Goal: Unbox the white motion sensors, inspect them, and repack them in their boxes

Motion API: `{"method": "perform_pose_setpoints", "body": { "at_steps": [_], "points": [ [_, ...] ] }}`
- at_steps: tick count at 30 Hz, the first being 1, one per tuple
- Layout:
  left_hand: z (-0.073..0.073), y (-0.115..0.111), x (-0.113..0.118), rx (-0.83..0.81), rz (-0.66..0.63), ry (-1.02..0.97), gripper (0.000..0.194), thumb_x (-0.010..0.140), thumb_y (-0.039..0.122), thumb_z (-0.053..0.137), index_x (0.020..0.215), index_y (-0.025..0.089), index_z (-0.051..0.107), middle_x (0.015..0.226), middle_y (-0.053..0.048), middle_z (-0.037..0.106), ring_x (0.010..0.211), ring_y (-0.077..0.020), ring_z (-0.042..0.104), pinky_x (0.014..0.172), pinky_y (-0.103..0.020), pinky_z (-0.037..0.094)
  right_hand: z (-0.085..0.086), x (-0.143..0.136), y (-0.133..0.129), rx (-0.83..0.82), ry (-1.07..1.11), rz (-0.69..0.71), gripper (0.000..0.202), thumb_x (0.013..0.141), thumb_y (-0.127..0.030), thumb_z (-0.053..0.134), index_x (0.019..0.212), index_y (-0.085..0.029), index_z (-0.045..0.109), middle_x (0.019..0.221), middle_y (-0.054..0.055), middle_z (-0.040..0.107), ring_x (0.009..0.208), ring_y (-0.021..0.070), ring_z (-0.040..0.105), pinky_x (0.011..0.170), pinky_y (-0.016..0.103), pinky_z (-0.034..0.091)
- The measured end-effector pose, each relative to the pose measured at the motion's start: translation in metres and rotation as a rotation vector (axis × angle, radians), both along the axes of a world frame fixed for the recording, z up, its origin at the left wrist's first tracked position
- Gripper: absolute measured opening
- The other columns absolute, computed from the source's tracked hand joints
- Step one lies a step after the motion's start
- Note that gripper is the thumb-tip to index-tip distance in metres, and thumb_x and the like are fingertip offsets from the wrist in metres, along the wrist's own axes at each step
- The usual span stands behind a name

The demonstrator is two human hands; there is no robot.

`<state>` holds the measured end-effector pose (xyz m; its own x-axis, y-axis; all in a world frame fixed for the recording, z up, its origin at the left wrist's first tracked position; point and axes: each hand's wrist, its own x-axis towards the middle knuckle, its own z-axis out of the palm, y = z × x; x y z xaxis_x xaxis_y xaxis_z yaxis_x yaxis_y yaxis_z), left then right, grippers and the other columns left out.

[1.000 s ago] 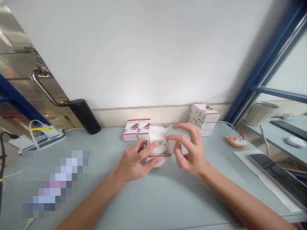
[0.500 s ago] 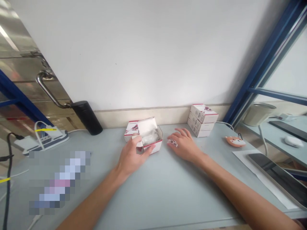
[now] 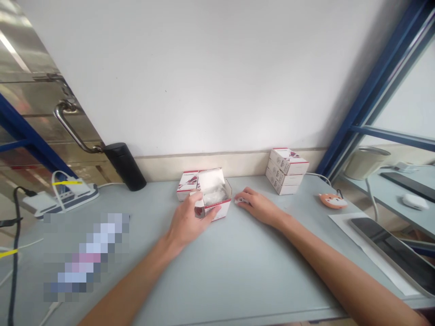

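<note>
An open white box (image 3: pixel 220 210) with red edges stands at the middle of the grey-blue table, its lid raised at the back and clear plastic packaging (image 3: pixel 215 195) inside. My left hand (image 3: pixel 190 217) grips the box's left side and front, thumb on the front wall. To the right of the box, my right hand (image 3: pixel 260 206) rests low over the table, its thumb and fingers closed on a small white packet (image 3: pixel 242 199) with dark print. Behind my left hand sits a closed white and red box (image 3: pixel 187 182).
Three similar boxes (image 3: pixel 287 170) are stacked at the back right. A black cylinder (image 3: pixel 125 166) stands at the back left, near a power strip (image 3: pixel 71 199). Toward the right lie an orange case (image 3: pixel 333 200) and a dark device (image 3: pixel 390 249) on white paper.
The fingers of my right hand have drawn together around the small packet, and the hand has shifted slightly left. My left hand keeps its grip on the open box.
</note>
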<state>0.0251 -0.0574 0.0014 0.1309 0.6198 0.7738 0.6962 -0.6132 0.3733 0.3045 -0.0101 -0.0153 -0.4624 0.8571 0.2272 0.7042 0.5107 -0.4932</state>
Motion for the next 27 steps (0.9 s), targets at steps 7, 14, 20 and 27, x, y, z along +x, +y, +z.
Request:
{"method": "perform_pose_setpoints", "body": {
  "at_steps": [7,14,20,27],
  "points": [
    [0.001,0.0,0.0,0.059,0.025,0.028,0.045,0.088,0.048,0.077,0.119,0.026,0.052,0.082,0.005,0.068,0.057,-0.0128,0.063,0.056,-0.024,0.048,0.015,-0.003,-0.003,0.16,0.196,-0.124,0.028,0.104,-0.041,0.059,0.124,-0.025,0.071,0.111,0.006,0.071,0.073,0.0161,0.063,0.076,0.032,0.055],
    [0.015,-0.013,0.009,0.105,0.041,0.263,0.03,0.089,0.048,0.078,0.092,0.023,0.062,0.095,-0.002,0.075,0.061,-0.0128,0.067,0.051,-0.023,0.045,0.07,-0.02,-0.055,0.816,0.537,-0.133,0.015,0.097,-0.022,0.072,0.111,-0.026,0.07,0.107,0.005,0.075,0.057,0.0113,0.052,0.052,0.027,0.043],
    [0.019,-0.02,0.017,0.083,0.028,0.252,0.028,0.093,0.05,0.073,0.091,0.023,0.066,0.09,-0.001,0.073,0.06,-0.0113,0.066,0.053,-0.022,0.048,0.061,-0.042,-0.078,0.712,0.223,0.043,0.023,0.1,-0.019,0.066,0.119,-0.031,0.072,0.115,-0.002,0.081,0.073,0.0121,0.072,0.062,0.026,0.051],
    [0.013,-0.016,0.015,0.268,0.062,0.394,0.022,0.093,0.045,0.071,0.091,0.023,0.069,0.095,-0.005,0.074,0.057,-0.0124,0.065,0.049,-0.023,0.044,0.067,-0.044,-0.082,0.402,0.313,0.012,0.015,0.1,-0.019,0.064,0.104,-0.03,0.073,0.103,-0.006,0.082,0.071,0.0108,0.072,0.054,0.025,0.044]
  ]
}}
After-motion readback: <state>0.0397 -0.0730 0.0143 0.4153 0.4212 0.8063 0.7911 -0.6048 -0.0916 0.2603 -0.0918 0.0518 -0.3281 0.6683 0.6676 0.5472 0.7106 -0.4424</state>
